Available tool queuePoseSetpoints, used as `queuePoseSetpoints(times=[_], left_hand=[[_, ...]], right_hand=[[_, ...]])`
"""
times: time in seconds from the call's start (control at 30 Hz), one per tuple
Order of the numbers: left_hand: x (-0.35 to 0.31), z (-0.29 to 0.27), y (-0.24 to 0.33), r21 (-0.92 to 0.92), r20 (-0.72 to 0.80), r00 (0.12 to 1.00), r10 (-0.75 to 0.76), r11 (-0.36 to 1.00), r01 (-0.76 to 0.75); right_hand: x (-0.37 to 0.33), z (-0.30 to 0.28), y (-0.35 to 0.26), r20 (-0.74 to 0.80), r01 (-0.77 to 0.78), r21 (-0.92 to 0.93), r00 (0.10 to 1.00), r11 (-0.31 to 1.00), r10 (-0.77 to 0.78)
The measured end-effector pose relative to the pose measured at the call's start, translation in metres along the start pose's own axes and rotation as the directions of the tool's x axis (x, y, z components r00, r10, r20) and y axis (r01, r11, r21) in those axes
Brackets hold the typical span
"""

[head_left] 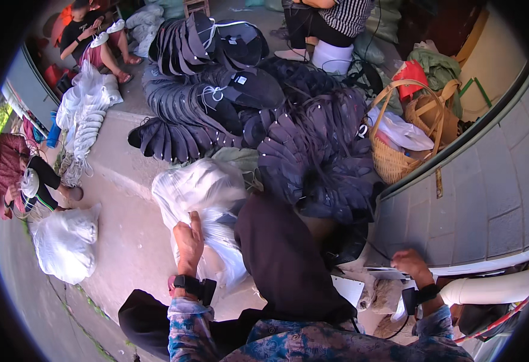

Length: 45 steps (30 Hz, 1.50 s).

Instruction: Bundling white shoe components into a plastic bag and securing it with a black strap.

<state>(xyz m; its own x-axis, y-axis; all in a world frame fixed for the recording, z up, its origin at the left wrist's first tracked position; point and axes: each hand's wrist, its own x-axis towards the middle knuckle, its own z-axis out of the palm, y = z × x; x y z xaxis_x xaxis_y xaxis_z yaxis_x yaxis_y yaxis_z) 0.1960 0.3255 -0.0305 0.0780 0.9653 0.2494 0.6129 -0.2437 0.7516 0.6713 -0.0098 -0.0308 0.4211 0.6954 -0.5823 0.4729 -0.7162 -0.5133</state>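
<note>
My left hand (pixel 189 241) is closed, its fingers curled against a white plastic bag (pixel 201 184). Whether it pinches the bag or something small is hidden. To the right, my right hand (pixel 410 264) pinches the end of a thin dark cord (pixel 378 249), which runs up-left toward a heap of dark curved fabric pieces (pixel 316 148) with loose straps. My dark-trousered knee (pixel 270 241) rises between the two hands. Behind the bag lie bundles of similar dark pieces (pixel 183 99), stacked in rows, some tied with white string.
A wicker basket (pixel 391 160) with white plastic inside stands beside the grey tiled ledge (pixel 463 211) at right. Another full white bag (pixel 65 244) sits on the concrete at left. Seated people (pixel 14 169) handle white shoes at left and far left. A white pipe (pixel 487 288) lies near my right wrist.
</note>
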Motion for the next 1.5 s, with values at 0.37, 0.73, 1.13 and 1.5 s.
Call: queuePoseSetpoints(times=[0.37, 0.73, 1.13, 1.5], left_hand=[[-0.002, 0.003, -0.013, -0.004, -0.011, 1.000, 0.010, 1.000, -0.010], [0.002, 0.004, 0.001, 0.007, 0.053, 0.995, -0.080, 0.997, 0.080], [0.001, 0.003, -0.002, 0.071, 0.072, 0.990, -0.125, 0.990, 0.120], [0.001, -0.001, 0.000, 0.087, 0.064, 0.991, -0.118, 0.990, 0.113]], right_hand=[[0.160, 0.033, -0.136, -0.525, 0.521, 0.009, 0.729, 0.854, -0.439], [0.287, 0.031, -0.270, -0.715, 0.380, 0.131, 0.676, 0.916, -0.178], [0.318, 0.003, -0.310, -0.752, 0.486, 0.285, 0.648, 0.826, -0.122], [0.178, -0.010, -0.265, -0.641, 0.683, 0.718, 0.724, 0.135, -0.255]])
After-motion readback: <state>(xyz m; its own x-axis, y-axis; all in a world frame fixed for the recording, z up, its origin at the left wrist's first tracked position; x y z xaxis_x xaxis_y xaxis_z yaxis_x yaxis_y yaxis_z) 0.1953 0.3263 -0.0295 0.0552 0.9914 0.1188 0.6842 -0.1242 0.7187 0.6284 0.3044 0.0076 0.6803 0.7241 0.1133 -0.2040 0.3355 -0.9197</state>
